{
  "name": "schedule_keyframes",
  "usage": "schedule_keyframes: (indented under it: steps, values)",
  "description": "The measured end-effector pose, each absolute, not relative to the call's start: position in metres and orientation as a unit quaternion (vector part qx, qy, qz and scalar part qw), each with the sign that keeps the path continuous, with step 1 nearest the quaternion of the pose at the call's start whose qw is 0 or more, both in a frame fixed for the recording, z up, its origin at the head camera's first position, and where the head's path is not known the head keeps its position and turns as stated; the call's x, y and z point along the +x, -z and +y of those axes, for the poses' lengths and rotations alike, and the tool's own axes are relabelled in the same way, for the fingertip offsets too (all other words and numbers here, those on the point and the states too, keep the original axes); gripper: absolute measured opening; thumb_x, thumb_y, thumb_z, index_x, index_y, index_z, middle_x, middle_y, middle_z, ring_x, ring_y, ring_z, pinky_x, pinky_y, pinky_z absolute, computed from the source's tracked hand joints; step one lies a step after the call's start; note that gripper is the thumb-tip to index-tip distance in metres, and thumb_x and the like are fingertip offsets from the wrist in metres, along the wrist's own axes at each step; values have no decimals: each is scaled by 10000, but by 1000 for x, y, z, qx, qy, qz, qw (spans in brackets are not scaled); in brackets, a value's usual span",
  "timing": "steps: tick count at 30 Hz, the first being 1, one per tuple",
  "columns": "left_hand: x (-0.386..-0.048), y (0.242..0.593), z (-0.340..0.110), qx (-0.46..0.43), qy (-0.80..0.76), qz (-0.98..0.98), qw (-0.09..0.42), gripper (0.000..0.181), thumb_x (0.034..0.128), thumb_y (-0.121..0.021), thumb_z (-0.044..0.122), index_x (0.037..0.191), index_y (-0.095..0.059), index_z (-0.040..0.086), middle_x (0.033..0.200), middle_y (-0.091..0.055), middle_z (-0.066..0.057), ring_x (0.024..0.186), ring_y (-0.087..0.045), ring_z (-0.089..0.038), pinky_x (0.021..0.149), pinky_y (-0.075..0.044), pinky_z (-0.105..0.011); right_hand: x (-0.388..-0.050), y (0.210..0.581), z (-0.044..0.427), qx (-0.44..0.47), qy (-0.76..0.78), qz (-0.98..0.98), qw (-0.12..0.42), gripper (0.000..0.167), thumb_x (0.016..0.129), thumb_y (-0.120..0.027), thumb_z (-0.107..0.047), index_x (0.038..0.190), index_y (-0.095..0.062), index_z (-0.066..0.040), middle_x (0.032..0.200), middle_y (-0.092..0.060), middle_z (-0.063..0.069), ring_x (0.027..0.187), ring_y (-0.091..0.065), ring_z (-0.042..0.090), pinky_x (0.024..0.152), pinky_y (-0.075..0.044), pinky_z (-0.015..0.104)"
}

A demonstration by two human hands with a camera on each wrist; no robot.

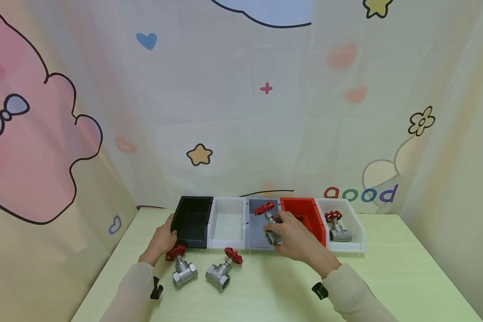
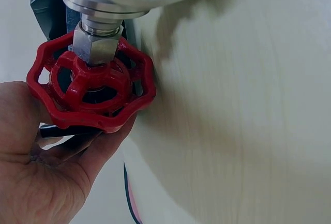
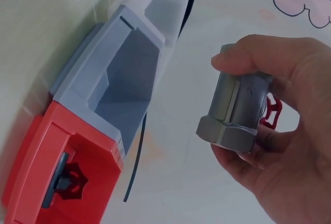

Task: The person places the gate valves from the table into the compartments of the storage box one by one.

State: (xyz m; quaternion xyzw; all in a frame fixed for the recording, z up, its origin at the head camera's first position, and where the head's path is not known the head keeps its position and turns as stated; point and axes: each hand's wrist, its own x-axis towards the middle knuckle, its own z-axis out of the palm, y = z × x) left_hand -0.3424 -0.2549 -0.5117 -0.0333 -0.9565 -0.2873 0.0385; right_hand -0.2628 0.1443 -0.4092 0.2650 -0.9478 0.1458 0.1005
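Note:
My right hand (image 1: 299,237) grips a metal gate valve (image 3: 235,110) by its body, thumb on one side and fingers on the other. The valve's red handwheel (image 1: 264,208) tilts up and left over the grey bin (image 1: 257,241). At the far left, my left hand (image 1: 162,239) holds the side wall of the black bin (image 1: 191,223); some of its fingers are hidden in the left wrist view. Just in front of that hand, a second valve (image 1: 184,272) with a red handwheel (image 2: 93,92) lies on the table. A third valve (image 1: 218,275) lies to its right.
The bins stand in a row against a printed cloth (image 1: 225,112). A white bin (image 1: 227,223) sits between black and grey. The red bin (image 1: 319,230) contains a dark fitting with a wheel (image 3: 70,181). The rightmost white bin (image 1: 358,228) holds another valve (image 1: 340,233).

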Motion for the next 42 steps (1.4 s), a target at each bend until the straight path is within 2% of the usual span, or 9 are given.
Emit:
schedule_keyframes:
  steps: [5, 12, 21, 31, 35, 42]
  values:
    - [-342, 511, -255, -35, 287, -956, 41, 638, 959, -476, 70, 1525, -211, -60, 1327, -518, -386, 1153, -578, -496, 965, -457, -594, -269, 409, 139, 248, -157, -950, 108, 422, 685, -831, -99, 1080, -758, -228, 1157, -608, 83, 1059, -510, 199, 819, -538, 339]
    - [-341, 510, -255, -36, 286, -957, 40, 634, 958, -472, 60, 1522, -209, -64, 1320, -521, -389, 1144, -582, -498, 952, -461, -595, -276, 408, 132, 228, -165, -953, 111, 380, 721, -795, -93, 1084, -749, -191, 1063, -611, 79, 982, -502, 213, 786, -492, 334]
    - [-342, 509, -255, -33, 282, -958, 38, 639, 954, -479, 61, 1521, -212, -59, 1299, -536, -390, 1109, -608, -475, 938, -472, -587, -287, 411, 120, 196, -170, -957, 129, 382, 716, -810, -91, 1091, -752, -144, 1080, -652, 89, 1043, -530, 244, 868, -522, 390]
    - [-339, 507, -254, -44, 292, -954, 54, 627, 936, -480, 49, 1505, -243, -66, 1256, -559, -395, 1036, -630, -455, 889, -491, -575, -299, 414, 110, 156, -180, -963, 127, 343, 730, -774, -67, 1067, -764, -130, 1019, -661, 93, 950, -520, 237, 776, -490, 361]
    - [-341, 509, -254, -38, 298, -953, 46, 630, 951, -468, 63, 1521, -224, -50, 1300, -534, -392, 1102, -604, -475, 949, -460, -595, -305, 418, 107, 143, -180, -965, 127, 330, 722, -773, -56, 1043, -769, -134, 1009, -652, 114, 920, -518, 249, 762, -478, 357]
    - [-341, 509, -254, -34, 291, -956, 32, 630, 964, -470, 68, 1523, -208, -59, 1330, -519, -381, 1127, -602, -461, 950, -467, -584, -315, 427, 103, 133, -192, -965, 122, 306, 741, -770, -39, 1037, -770, -115, 1027, -646, 138, 967, -530, 281, 819, -500, 397]
